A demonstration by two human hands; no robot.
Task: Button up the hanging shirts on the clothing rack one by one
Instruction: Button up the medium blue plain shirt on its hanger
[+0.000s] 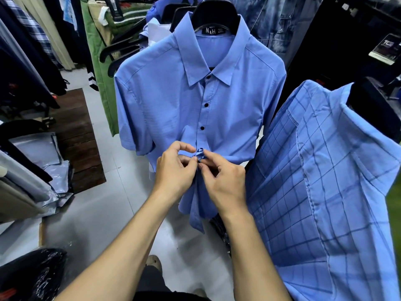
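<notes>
A plain blue short-sleeved shirt (pixel 173 101) hangs on a black hanger (pixel 214 16) in front of me, its collar label reading N&H 2XL. Three dark buttons down its placket (pixel 204 114) are fastened. Just below the lowest fastened button, my left hand (pixel 173 168) and my right hand (pixel 223 177) pinch the bunched front edges of the shirt together. A small dark button shows between my fingertips. The hem below my hands hangs loose and apart.
A blue checked shirt (pixel 321 192) hangs close at the right on a dark hanger. More garments hang behind and at the left, among them a green one (pixel 97 61). Plastic-wrapped piles (pixel 43 161) lie on the left floor beside a dark wooden board (pixel 78 140).
</notes>
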